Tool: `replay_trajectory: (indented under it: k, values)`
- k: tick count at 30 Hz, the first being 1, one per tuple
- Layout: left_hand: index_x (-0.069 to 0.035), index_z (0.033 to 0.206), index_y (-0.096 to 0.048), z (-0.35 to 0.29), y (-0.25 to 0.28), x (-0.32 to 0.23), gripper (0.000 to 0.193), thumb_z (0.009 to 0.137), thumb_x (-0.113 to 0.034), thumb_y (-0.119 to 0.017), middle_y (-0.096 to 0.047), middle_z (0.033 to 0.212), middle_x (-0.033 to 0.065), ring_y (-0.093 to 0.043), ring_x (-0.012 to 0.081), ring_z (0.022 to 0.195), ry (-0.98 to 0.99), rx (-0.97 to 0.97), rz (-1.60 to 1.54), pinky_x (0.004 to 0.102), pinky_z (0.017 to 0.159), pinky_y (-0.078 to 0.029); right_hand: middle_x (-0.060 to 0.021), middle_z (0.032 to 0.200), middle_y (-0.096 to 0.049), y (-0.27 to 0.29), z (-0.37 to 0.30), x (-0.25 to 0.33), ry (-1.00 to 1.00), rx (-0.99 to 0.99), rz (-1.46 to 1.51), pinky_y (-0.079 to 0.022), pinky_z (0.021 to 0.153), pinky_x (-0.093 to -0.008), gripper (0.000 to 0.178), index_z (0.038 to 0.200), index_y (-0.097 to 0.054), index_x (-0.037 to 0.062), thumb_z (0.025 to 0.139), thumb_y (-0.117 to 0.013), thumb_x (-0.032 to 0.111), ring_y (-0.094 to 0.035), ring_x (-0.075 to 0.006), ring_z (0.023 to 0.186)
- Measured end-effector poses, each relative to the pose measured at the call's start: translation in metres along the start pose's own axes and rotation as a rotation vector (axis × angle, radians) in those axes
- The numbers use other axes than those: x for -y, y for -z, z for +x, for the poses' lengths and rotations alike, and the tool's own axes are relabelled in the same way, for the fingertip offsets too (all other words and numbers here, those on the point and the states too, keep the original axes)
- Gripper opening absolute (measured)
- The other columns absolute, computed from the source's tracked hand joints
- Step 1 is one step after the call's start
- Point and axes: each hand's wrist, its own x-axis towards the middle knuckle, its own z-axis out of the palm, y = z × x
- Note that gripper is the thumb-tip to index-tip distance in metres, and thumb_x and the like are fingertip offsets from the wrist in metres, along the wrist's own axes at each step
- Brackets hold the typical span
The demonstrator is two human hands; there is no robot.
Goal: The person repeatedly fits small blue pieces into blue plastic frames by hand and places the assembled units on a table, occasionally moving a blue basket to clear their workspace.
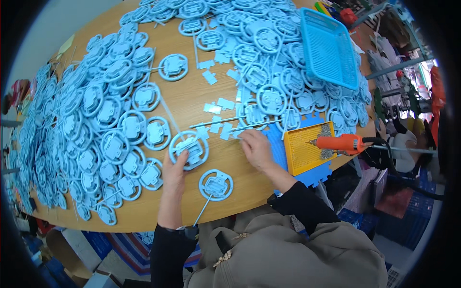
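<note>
My left hand [174, 174] is closed on a light-blue wheel-shaped plastic part [198, 152], its thumb over the plate in the middle. A thin rod sticks out from the far side of that part. At the fingertips of my right hand [257, 148], which is curled, the edge of a small flat light-blue plate [237, 135] shows. More such plates [226, 130] lie scattered just beyond, beside two thin rods [218, 122]. Nearer to me, a second wheel-shaped part [216, 185] rests on the wooden table [254, 192], its rod pointing toward me.
Piles of similar blue wheel parts [115, 110] cover the left and far side. A blue basket [331, 53] sits on the right pile. At right, an orange electric screwdriver [341, 144] with a black cord lies across a yellow tray [302, 161] of small metal pieces, on a blue mat [277, 149].
</note>
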Motion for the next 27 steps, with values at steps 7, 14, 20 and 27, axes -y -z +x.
replay_trajectory:
  k: [7, 14, 20, 27]
  values:
    - [-0.004, 0.116, -0.047, 0.000, -0.049, 0.034, 0.035, 0.086, -0.006, -0.065, -0.056, 0.103, 0.0041, -0.054, 0.0094, 0.090, -0.434, -0.081, 0.076, 0.0242, 0.076, -0.047, -0.0183, 0.095, -0.056, -0.006, 0.038, 0.098, -0.212, 0.255, 0.002, -0.048, 0.071, -0.0461, 0.034, 0.118, -0.052, 0.0025, 0.086, -0.053, 0.013, -0.058, -0.0361, 0.091]
    - [-0.003, 0.115, -0.045, -0.004, -0.043, 0.020, 0.036, 0.085, -0.007, -0.065, -0.055, 0.099, 0.0043, -0.052, 0.0090, 0.086, -0.527, -0.081, 0.179, 0.0238, 0.074, -0.047, -0.0225, 0.104, -0.053, -0.011, 0.045, 0.096, -0.202, 0.343, 0.299, -0.048, 0.073, -0.0479, 0.038, 0.119, -0.048, -0.0018, 0.086, -0.053, 0.017, -0.057, -0.0392, 0.086]
    - [-0.003, 0.111, -0.049, 0.003, -0.023, -0.012, 0.030, 0.086, -0.011, -0.065, -0.056, 0.092, 0.0026, -0.053, 0.0073, 0.079, -0.460, 0.055, 0.186, 0.0218, 0.067, -0.047, -0.0120, 0.090, -0.060, -0.017, 0.079, 0.063, -0.335, 0.233, 0.618, -0.049, 0.069, -0.0343, 0.047, 0.118, -0.053, 0.0014, 0.080, -0.069, 0.023, -0.058, -0.0233, 0.076]
    - [-0.003, 0.116, -0.051, 0.005, -0.021, -0.012, 0.033, 0.088, -0.017, -0.062, -0.059, 0.096, 0.0040, -0.057, 0.0094, 0.082, -0.288, -0.043, 0.122, 0.0231, 0.067, -0.048, -0.0059, 0.104, -0.061, -0.037, 0.070, 0.071, -0.659, 0.411, 1.152, -0.049, 0.071, -0.0244, 0.049, 0.126, -0.046, 0.0007, 0.085, -0.069, 0.017, -0.059, -0.0114, 0.090]
